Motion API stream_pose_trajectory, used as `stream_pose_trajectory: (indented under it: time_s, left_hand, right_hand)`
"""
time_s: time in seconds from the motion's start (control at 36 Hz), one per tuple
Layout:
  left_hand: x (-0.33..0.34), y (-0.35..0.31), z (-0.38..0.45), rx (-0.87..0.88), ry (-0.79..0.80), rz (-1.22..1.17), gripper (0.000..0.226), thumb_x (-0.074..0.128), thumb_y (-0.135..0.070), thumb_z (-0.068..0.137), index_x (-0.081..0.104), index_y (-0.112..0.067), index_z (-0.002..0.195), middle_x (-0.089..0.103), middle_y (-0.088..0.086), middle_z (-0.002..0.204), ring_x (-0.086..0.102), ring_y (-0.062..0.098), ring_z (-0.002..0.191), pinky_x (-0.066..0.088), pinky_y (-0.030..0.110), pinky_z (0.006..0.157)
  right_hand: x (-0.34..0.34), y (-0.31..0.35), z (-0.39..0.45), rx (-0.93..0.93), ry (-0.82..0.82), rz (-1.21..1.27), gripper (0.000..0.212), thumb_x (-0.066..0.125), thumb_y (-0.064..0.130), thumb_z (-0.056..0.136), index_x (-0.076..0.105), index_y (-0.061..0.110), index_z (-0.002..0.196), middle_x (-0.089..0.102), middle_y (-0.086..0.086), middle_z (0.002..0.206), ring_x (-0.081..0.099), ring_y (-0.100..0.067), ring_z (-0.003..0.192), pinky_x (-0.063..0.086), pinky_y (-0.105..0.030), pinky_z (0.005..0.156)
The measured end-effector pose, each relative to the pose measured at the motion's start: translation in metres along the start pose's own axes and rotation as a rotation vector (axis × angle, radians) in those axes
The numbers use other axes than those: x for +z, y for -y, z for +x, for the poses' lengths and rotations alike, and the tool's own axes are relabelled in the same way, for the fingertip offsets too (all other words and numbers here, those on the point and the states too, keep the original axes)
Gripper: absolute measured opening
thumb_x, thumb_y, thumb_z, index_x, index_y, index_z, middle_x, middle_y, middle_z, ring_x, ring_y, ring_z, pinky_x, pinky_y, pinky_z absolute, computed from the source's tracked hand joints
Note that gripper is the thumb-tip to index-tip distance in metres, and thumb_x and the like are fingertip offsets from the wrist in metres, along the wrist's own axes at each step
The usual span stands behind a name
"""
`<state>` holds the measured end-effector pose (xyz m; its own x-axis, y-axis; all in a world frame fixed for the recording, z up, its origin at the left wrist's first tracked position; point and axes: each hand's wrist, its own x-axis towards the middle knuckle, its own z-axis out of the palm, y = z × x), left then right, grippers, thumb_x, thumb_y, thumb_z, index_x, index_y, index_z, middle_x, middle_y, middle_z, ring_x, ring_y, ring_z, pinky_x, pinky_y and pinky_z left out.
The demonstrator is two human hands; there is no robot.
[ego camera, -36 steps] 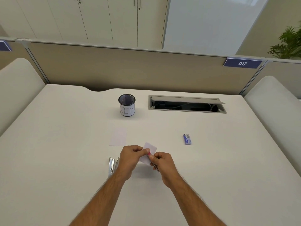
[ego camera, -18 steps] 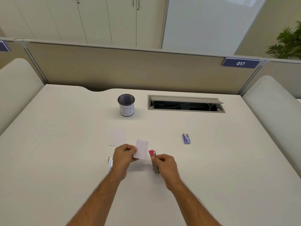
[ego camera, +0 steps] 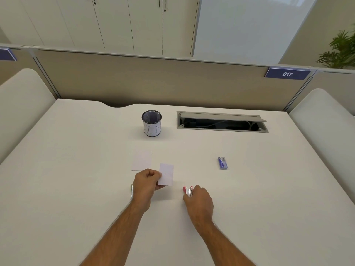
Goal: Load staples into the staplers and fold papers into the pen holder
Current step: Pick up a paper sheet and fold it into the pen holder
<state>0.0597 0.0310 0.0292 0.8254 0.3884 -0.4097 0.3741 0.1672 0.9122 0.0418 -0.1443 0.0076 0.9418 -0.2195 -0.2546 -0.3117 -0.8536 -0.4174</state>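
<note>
Head view: left hand [ego camera: 147, 186] pinches folded paper [ego camera: 166, 174], right hand [ego camera: 199, 200] grips red stapler [ego camera: 187, 190]; sign [ego camera: 287, 74] reads "017".

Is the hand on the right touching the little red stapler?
Touching. The head view shows the right hand with its fingers curled over the red stapler, whose front end sticks out from under them.

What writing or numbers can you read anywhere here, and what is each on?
"017": white digits on the blue sign on the partition.
Pen holder: hand-drawn marks on its white wrap, not clearly readable.
Blue staple box: print too small to read.
Blue sign at far left: cut off, unreadable.
</note>
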Motion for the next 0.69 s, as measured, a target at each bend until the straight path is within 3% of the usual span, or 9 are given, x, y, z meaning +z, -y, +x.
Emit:
stream_pose_trajectory:
  time_s: [0.22,0.33,0.44,0.56,0.61,0.69]
  left_hand:
    - [0.000,0.000,0.000,0.007,0.011,0.007,0.009,0.067,-0.001,0.090,0.070,0.002,0.082,0.072,0.018,0.094,0.072,0.032,0.089,0.065,0.046,0.078]
    - [0.002,-0.002,-0.003,0.024,0.007,0.029,0.008,0.067,-0.002,0.090,0.070,0.001,0.083,0.072,0.019,0.096,0.071,0.033,0.095,0.065,0.045,0.078]
    - [0.005,-0.005,-0.006,0.040,0.001,0.048,0.008,0.067,-0.003,0.090,0.068,0.001,0.083,0.070,0.022,0.097,0.070,0.034,0.095,0.065,0.044,0.077]
    - [0.007,-0.006,-0.010,0.057,0.005,0.092,0.008,0.067,-0.007,0.090,0.067,-0.003,0.083,0.070,0.018,0.094,0.069,0.030,0.095,0.065,0.043,0.077]
    - [0.009,-0.008,-0.014,0.113,0.027,0.145,0.009,0.066,-0.008,0.090,0.068,-0.008,0.082,0.070,0.011,0.088,0.068,0.027,0.091,0.064,0.041,0.077]
    - [0.013,-0.010,-0.021,0.279,0.087,0.284,0.009,0.070,-0.016,0.090,0.071,-0.018,0.081,0.073,-0.004,0.082,0.069,0.013,0.085,0.056,0.030,0.077]
  right_hand:
    - [-0.004,-0.001,-0.004,0.028,0.031,-0.009,0.035,0.055,0.047,0.097,0.060,0.015,0.109,0.065,-0.002,0.105,0.065,-0.023,0.095,0.038,-0.028,0.069]
    - [-0.005,-0.001,-0.006,0.032,-0.007,0.015,0.042,0.061,0.053,0.092,0.051,0.017,0.113,0.059,-0.001,0.108,0.061,-0.021,0.097,0.047,-0.030,0.069]
    - [-0.010,0.008,-0.008,-0.115,-0.138,0.061,0.053,0.068,0.049,0.084,0.048,0.020,0.123,0.050,0.000,0.115,0.052,-0.019,0.103,0.053,-0.032,0.074]
    - [-0.017,0.023,-0.011,-0.231,-0.182,0.089,0.041,0.066,0.039,0.088,0.051,0.022,0.122,0.049,0.004,0.117,0.049,-0.018,0.106,0.052,-0.032,0.085]
    - [-0.018,0.031,-0.013,-0.240,-0.159,0.213,0.031,0.065,0.038,0.092,0.055,0.022,0.116,0.052,0.007,0.113,0.053,-0.014,0.103,0.052,-0.029,0.083]
    - [-0.027,0.043,-0.016,-0.136,0.005,0.620,0.027,0.063,0.046,0.096,0.066,0.020,0.103,0.068,0.009,0.099,0.064,-0.010,0.091,0.052,-0.019,0.076]
